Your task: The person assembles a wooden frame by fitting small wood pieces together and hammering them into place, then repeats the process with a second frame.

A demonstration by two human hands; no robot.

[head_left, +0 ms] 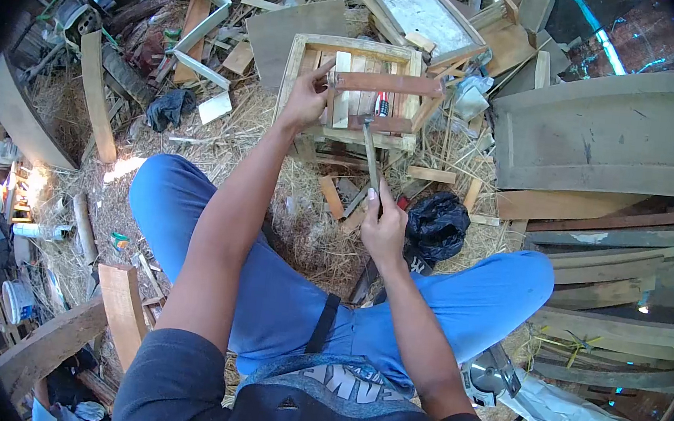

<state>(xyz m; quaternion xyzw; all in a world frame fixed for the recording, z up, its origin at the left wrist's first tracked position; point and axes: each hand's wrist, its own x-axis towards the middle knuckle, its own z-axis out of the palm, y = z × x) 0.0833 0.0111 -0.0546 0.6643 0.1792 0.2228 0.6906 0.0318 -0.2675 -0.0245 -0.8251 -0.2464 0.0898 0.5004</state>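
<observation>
A small wooden frame point(388, 85) of reddish-brown strips rests on a low wooden crate-like stand point(288, 84). My left hand point(305, 100) is at the frame's left end, index finger stretched along it and the other fingers curled at its edge. In my right hand point(385, 225) is a hammer point(371, 159), gripped by its handle. The hammer's head lies over the frame's near strip point(390, 124). A red and black object point(382, 104), too small to name, shows inside the frame.
Straw and wood offcuts point(330, 196) litter the ground. A black plastic bag point(438, 224) lies by my right knee. Large curved boards point(604, 131) are stacked at right. A framed panel point(421, 16) leans behind the stand. A wood block point(121, 311) stands at left.
</observation>
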